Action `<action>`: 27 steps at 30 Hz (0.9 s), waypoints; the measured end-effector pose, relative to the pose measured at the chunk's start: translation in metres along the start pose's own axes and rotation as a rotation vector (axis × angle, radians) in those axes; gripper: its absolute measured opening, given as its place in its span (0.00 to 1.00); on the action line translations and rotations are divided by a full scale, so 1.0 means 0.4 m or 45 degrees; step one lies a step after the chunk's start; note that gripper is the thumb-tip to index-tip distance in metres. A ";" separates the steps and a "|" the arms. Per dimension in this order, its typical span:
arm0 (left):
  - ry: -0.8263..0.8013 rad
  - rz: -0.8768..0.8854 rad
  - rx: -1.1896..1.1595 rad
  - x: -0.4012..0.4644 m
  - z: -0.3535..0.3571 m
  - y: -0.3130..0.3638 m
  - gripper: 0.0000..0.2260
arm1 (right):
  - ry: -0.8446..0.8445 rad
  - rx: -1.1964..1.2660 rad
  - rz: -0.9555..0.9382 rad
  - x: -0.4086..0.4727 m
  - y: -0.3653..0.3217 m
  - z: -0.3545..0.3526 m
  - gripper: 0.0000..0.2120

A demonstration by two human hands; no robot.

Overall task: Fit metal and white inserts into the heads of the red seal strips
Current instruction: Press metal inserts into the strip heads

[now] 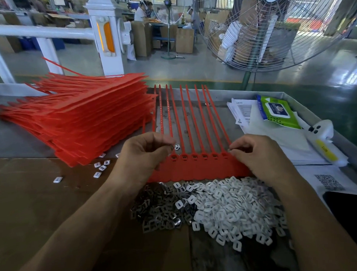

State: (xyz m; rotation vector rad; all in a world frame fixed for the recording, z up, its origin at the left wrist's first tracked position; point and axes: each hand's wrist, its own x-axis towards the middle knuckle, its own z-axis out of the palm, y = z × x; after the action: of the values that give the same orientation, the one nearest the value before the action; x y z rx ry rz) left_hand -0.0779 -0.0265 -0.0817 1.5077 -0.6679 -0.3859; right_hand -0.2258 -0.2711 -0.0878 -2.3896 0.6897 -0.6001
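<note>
A joined row of red seal strips (197, 167) lies flat in front of me, heads toward me and tails pointing away. My left hand (145, 153) hovers over its left end, its curled fingers pinching a small metal insert at the fingertips. My right hand (256, 154) pinches another small metal insert at the rightmost head. A loose white insert (177, 147) lies between the strips near my left fingertips. Below the heads sit a pile of metal inserts (156, 210) and a larger pile of white inserts (227, 207).
A tall stack of red strip sheets (80, 119) lies at the left, with a few white inserts (99, 169) scattered below it. Papers, a green wipes pack (277, 112) and a white tool (325, 143) lie at the right. A big fan (271, 29) stands beyond the table.
</note>
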 end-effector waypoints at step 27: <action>-0.089 0.007 -0.026 -0.001 0.007 -0.006 0.05 | 0.064 0.288 -0.144 -0.032 -0.099 0.032 0.07</action>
State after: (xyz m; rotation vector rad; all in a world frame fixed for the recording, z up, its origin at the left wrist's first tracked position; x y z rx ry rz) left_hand -0.0795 -0.0287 -0.0841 1.4785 -0.7208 -0.4415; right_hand -0.2153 -0.2306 -0.0754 -2.2191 0.4818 -0.7463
